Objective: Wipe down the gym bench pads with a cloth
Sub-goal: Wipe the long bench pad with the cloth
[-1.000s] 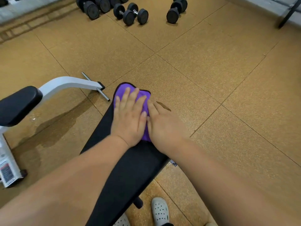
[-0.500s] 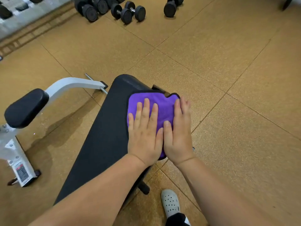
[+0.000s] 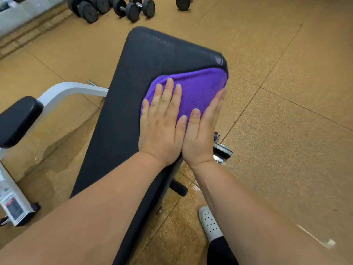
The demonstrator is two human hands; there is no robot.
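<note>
A long black bench pad (image 3: pixel 122 119) runs from the lower left up to a rounded far end at top centre. A purple cloth (image 3: pixel 198 87) lies flat on its right side, reaching the pad's right edge. My left hand (image 3: pixel 162 123) presses flat on the cloth's near part, fingers spread and straight. My right hand (image 3: pixel 204 131) lies beside it, touching it, palm turned against the cloth at the pad's right edge. Neither hand grips the cloth; both push down on it.
A white frame arm (image 3: pixel 72 90) with a small black pad (image 3: pixel 17 121) stands at the left. Several black dumbbells (image 3: pixel 131 8) lie on the brown floor at the top. A metal bracket (image 3: pixel 221 150) sticks out under the bench. A white shoe (image 3: pixel 210 224) is below.
Both hands have slid the cloth back from the far tip of the pad toward me and to its right edge. More bare pad now shows beyond the cloth.
</note>
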